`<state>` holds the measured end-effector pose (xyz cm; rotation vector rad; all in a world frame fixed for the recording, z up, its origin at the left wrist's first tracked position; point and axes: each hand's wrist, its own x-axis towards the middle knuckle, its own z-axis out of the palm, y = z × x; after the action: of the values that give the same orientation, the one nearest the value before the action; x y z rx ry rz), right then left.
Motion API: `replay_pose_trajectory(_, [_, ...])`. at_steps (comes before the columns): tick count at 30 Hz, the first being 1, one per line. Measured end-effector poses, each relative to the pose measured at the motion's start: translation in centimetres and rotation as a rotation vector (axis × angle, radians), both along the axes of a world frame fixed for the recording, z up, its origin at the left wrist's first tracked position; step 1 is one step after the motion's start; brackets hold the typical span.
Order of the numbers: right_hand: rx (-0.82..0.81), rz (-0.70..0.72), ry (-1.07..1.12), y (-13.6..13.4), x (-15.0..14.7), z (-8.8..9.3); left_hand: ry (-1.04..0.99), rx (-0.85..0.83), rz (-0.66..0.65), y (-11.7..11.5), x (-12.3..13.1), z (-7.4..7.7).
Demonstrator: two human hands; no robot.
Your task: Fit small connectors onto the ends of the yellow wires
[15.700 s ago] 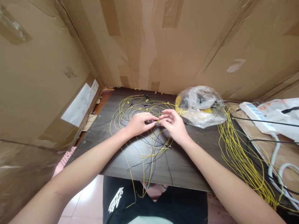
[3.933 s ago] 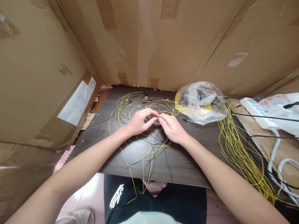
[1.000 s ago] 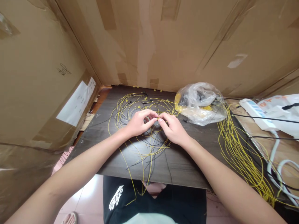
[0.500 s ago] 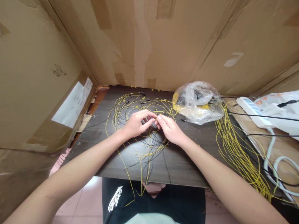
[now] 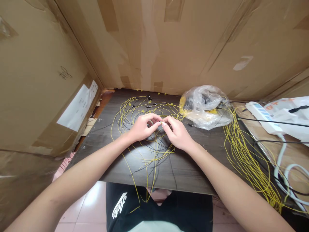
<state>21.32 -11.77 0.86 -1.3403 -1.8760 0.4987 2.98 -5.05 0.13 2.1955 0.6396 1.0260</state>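
Note:
Over the middle of the dark table, my left hand (image 5: 145,126) and my right hand (image 5: 177,131) meet at the fingertips. Both pinch a tiny piece between thumb and fingers; a bit of yellow and dark shows there, too small to name. Beneath and around them spreads a loose tangle of thin yellow wires (image 5: 120,119) mixed with black ones. Some wire ends droop over the table's front edge. Beyond my hands lie several small black connectors (image 5: 151,105) and small yellow pieces (image 5: 149,102).
A clear plastic bag (image 5: 207,108) with yellow and dark contents sits at the back right. A thick bundle of yellow wires (image 5: 246,154) runs down the right side. Farther right are a white power strip (image 5: 264,117) and pale cable. Cardboard walls (image 5: 154,45) enclose the back and left.
My right hand's fingers have shifted, now more bent with the thumb pressed at the small piece. My left hand keeps nearly the same pinch. The view has moved slightly.

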Motion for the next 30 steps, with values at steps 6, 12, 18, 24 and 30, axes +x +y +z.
replay_pose_trajectory(6, [-0.106, 0.053, 0.127, 0.10, -0.05, -0.23, 0.007, 0.142, -0.028, -0.05, -0.16, 0.12])
replay_pose_trajectory(12, [-0.191, 0.065, 0.223, 0.14, -0.04, -0.36, 0.018, 0.223, -0.041, -0.08, -0.23, 0.22])
replay_pose_trajectory(18, [-0.162, 0.045, 0.203, 0.07, -0.09, -0.38, 0.015, 0.206, -0.036, -0.04, -0.24, 0.18])
replay_pose_trajectory(24, [-0.187, 0.057, 0.247, 0.20, -0.21, -0.54, -0.003, 0.223, -0.027, -0.10, -0.18, 0.09])
replay_pose_trajectory(30, [-0.214, 0.073, 0.327, 0.28, -0.31, -0.81, 0.005, 0.255, -0.020, -0.20, -0.25, 0.17])
